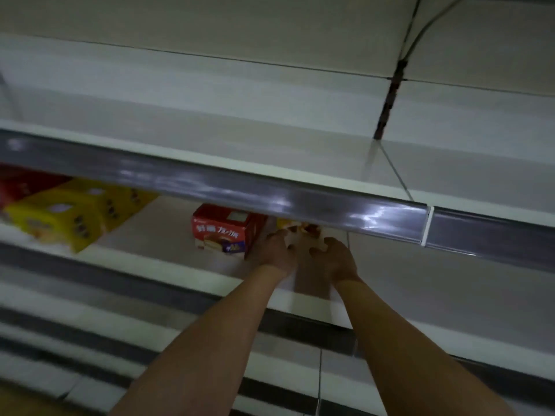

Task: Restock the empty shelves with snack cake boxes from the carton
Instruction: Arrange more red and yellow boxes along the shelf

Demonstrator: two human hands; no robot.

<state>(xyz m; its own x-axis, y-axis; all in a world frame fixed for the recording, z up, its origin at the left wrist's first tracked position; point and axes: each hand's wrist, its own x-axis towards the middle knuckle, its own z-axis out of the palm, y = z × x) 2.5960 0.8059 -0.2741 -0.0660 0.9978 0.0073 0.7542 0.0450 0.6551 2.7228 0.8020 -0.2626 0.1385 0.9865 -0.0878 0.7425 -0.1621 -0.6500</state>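
A: Where are the hands sitting?
B: Left hand (277, 250) and right hand (336, 259) are gripping a yellow box (295, 228) under the glossy rail (240, 184), right of the red box (223, 231); bare shelf (420, 283) is lying rightward

Box (295, 228) at the fingertips mostly hidden behind upper shelf rail (270, 196), yellow boxes (72, 214) motion-blurred, red pack (18, 187) cut by left edge
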